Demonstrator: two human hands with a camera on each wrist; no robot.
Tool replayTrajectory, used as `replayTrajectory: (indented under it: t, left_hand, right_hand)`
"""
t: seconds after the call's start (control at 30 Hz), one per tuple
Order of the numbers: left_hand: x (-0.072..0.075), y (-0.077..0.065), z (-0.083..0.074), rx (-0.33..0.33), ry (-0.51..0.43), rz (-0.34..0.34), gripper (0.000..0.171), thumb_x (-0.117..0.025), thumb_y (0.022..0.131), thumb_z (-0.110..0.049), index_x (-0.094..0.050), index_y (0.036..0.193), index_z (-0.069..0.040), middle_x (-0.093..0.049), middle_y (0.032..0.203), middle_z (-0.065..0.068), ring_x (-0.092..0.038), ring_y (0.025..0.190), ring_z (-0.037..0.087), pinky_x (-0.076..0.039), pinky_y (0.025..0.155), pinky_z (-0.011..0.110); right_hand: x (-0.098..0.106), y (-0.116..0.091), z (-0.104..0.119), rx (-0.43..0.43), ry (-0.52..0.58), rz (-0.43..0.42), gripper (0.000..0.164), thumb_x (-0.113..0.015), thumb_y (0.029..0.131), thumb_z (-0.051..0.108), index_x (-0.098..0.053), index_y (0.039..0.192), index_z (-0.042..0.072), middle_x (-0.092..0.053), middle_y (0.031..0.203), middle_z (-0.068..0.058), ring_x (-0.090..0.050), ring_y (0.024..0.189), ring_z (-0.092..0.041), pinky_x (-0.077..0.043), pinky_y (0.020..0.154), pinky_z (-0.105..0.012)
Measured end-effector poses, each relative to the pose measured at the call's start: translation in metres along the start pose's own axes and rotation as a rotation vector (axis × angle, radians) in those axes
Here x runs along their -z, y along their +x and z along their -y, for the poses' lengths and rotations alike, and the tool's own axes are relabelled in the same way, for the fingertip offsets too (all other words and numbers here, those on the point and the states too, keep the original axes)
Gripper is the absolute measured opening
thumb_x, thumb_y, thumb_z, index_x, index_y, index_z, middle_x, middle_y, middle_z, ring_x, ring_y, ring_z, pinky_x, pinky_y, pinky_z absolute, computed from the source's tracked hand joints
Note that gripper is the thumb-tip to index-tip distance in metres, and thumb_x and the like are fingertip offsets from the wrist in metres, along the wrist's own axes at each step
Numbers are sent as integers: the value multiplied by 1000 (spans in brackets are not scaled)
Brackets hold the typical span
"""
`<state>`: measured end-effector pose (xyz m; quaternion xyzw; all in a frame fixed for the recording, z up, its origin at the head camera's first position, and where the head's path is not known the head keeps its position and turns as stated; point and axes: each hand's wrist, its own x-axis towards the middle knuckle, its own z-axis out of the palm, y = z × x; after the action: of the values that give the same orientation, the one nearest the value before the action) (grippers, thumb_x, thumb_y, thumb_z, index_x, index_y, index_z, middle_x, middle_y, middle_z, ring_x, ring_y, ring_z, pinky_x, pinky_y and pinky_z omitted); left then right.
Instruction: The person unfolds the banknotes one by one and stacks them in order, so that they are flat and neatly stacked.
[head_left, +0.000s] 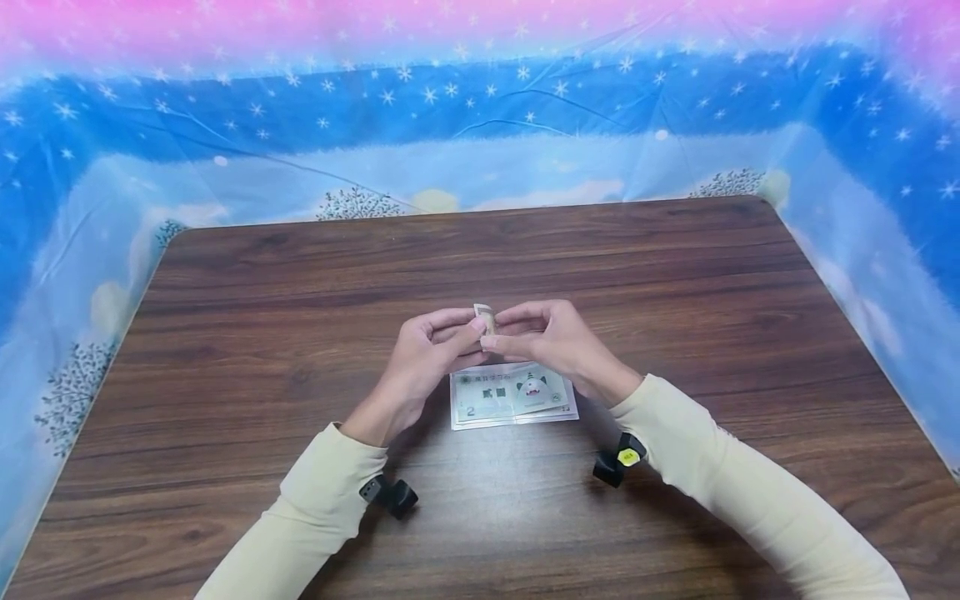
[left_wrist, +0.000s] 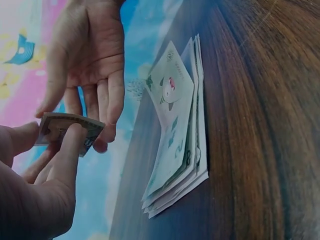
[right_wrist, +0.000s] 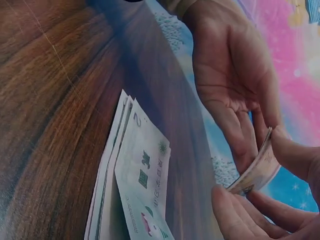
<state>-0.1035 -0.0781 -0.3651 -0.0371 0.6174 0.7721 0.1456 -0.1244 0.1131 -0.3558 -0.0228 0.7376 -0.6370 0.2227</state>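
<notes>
Both hands meet over the table, pinching one small folded banknote between thumbs and fingers. My left hand grips it from the left; my right hand has thumb and fingertips at its right side. In the right wrist view the banknote bows into a slight curve. Just below the hands lies a stack of pale green paper notes, the top one printed with a 2 and a cartoon face. Seen from the left wrist, the stack has a raised, creased top note and several layers beneath.
The stack rests on a dark wood-grain table with rounded far corners. A blue and pink snowflake-patterned cloth hangs around its back and sides. Small black wrist cameras sit at the left cuff and the right cuff.
</notes>
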Motion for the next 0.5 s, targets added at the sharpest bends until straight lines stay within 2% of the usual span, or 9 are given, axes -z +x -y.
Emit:
replayTrajectory:
  t: [0.2, 0.5]
  left_hand:
    - [0, 1, 5, -18, 71, -20, 35, -75, 92, -11, -67, 122, 5, -74, 112, 18, -73, 95, 18, -60, 87, 31]
    - [1, -1, 7, -32, 72, -2, 31, -77, 90, -8, -70, 118, 4, -75, 108, 15, -73, 95, 19, -60, 89, 34]
  right_hand:
    - [0, -4, 0, 26, -47, 37, 50, -85, 84, 20, -67, 125, -1, -74, 109, -14, -72, 99, -27, -58, 93, -46]
    - [1, -11, 4, 29, -39, 94, 54, -80, 86, 11, -60, 133, -6, -71, 119, -17, -71, 106, -26, -58, 93, -34]
